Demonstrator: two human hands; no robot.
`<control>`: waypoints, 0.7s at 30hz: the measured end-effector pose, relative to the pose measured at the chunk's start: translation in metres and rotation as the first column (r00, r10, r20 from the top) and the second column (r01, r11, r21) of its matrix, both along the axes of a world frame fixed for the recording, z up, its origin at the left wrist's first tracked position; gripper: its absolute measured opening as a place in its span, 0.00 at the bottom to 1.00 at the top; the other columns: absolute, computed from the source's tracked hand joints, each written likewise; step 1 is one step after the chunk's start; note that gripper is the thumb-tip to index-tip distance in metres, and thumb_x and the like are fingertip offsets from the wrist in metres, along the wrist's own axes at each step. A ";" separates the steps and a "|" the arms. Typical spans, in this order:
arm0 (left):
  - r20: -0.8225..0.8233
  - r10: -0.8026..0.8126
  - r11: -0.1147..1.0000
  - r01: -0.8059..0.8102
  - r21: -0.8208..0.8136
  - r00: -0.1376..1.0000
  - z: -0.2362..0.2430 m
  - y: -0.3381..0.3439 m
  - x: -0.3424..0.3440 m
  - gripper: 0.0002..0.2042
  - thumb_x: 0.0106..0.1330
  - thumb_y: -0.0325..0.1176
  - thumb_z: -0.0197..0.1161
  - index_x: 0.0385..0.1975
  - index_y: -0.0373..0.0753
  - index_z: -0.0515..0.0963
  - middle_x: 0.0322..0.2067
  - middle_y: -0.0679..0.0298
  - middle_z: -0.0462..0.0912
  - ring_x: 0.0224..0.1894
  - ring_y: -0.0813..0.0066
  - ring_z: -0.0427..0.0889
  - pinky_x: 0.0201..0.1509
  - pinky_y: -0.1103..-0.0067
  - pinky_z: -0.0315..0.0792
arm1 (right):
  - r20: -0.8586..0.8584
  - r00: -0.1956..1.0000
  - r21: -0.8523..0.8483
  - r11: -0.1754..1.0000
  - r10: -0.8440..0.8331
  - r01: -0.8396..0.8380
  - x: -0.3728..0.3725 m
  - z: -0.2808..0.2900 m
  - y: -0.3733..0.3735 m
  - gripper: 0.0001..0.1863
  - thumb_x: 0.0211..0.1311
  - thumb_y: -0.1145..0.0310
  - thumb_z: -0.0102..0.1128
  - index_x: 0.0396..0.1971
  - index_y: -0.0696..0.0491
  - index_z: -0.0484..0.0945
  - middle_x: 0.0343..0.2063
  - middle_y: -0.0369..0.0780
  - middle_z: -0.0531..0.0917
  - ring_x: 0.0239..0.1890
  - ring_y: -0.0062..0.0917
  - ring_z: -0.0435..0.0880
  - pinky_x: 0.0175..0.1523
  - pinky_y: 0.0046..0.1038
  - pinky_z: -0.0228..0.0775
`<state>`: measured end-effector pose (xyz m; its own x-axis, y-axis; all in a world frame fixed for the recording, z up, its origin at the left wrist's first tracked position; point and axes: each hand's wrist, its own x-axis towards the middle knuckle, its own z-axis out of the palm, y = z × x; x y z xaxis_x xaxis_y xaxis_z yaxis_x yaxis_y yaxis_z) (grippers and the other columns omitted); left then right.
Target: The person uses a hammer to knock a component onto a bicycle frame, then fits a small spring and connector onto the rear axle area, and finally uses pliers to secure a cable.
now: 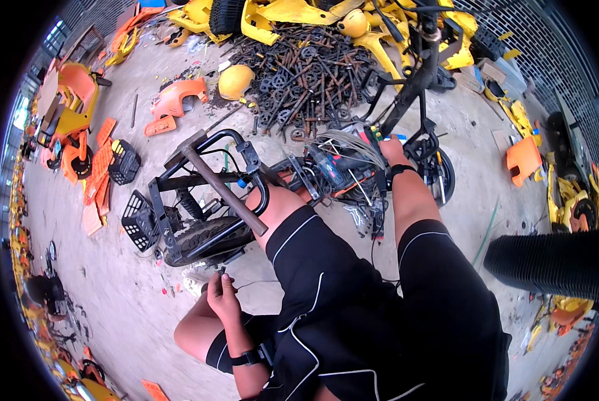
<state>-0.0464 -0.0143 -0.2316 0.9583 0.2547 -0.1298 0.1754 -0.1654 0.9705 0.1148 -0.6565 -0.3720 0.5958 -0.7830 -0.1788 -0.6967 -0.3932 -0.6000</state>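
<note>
My left hand [224, 299] is low at the left, beside my bent leg, its fingers pinched on a small dark piece [221, 271] too small to name. A thin cable seems to run from near it toward the right. My right hand [393, 150] reaches forward to the dark scooter frame [412, 93], closed beside a bundle of grey cables [353, 148]; what it grips is mostly hidden. A hammer [222, 188] with a brown handle lies across a black tubular frame [236, 230] with a wheel [209, 234] in front of my knee.
A heap of rusty metal parts [313, 80] lies ahead, with yellow body panels [286, 12] behind it. Orange panels [179, 99] and black baskets [124, 162] are at the left. A black ribbed cylinder [547, 266] stands at the right.
</note>
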 end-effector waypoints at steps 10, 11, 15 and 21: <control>-0.063 -0.019 0.987 0.028 0.159 0.998 -0.005 -0.009 -0.003 0.14 0.70 0.33 0.65 0.49 0.32 0.80 0.29 0.64 0.84 0.28 0.83 0.79 0.32 0.83 0.74 | 0.023 0.913 -0.121 0.908 0.407 -0.402 0.046 -0.006 0.006 0.29 0.61 0.56 0.65 0.58 0.57 0.73 0.49 0.56 0.82 0.54 0.51 0.80 0.56 0.43 0.73; -0.028 -0.095 0.978 0.099 0.185 0.995 -0.005 -0.009 0.010 0.14 0.70 0.34 0.65 0.49 0.31 0.80 0.30 0.64 0.84 0.29 0.82 0.80 0.33 0.82 0.74 | 0.014 0.926 -0.251 0.898 0.378 -0.362 0.039 -0.033 -0.022 0.27 0.63 0.59 0.61 0.59 0.55 0.73 0.47 0.57 0.82 0.53 0.52 0.80 0.55 0.46 0.72; -0.078 -0.042 0.991 0.052 0.126 0.996 0.010 -0.005 0.005 0.14 0.70 0.35 0.65 0.48 0.31 0.79 0.29 0.64 0.84 0.31 0.81 0.80 0.35 0.82 0.74 | -0.128 0.942 -0.107 0.940 0.310 -0.324 0.043 -0.007 -0.014 0.20 0.65 0.68 0.55 0.56 0.50 0.74 0.44 0.54 0.84 0.47 0.51 0.83 0.50 0.47 0.76; 0.011 0.030 0.975 -0.032 0.220 0.999 0.010 0.008 -0.002 0.14 0.70 0.34 0.66 0.49 0.32 0.79 0.30 0.62 0.84 0.31 0.80 0.80 0.36 0.80 0.75 | -0.275 0.849 -0.355 0.773 0.451 -0.526 0.030 0.085 0.022 0.13 0.66 0.71 0.55 0.49 0.53 0.72 0.39 0.53 0.85 0.45 0.53 0.83 0.47 0.51 0.73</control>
<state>-0.0482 -0.0063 -0.2218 0.9503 0.3057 -0.0597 0.1763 -0.3699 0.9122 0.1450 -0.6344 -0.2867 0.9081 -0.4162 -0.0459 -0.4164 -0.8857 -0.2054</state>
